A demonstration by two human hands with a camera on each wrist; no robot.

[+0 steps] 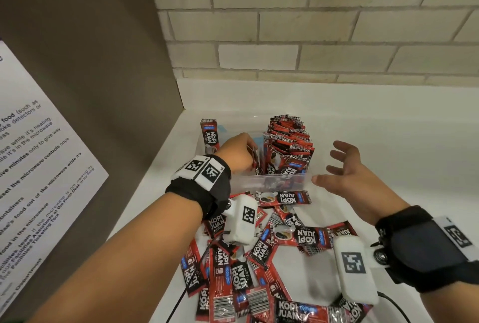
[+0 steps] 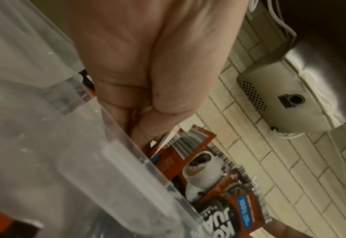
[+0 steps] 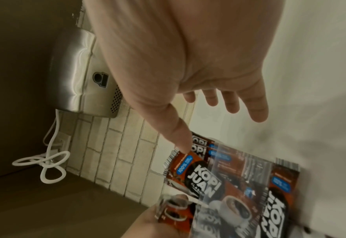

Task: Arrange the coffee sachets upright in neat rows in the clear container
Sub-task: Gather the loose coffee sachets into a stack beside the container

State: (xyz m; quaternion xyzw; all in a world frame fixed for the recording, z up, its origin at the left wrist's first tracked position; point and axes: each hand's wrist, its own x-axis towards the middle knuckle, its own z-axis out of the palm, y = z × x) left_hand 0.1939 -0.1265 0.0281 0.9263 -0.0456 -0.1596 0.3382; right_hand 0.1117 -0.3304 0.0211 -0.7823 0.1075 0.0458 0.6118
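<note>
Left grip curled, right grip spread.

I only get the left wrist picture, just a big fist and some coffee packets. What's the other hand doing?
Observer: The right hand is open, fingers spread, holding nothing, beside the clear container.
Child: Are there lots of packets left outside?
Observer: Yes, a loose pile of sachets lies flat on the white counter in front of the container.
Child: Is the box full?
Observer: No. One upright row of sachets fills its right side; the left hand grips sachets on the left side, beside that row.
</note>
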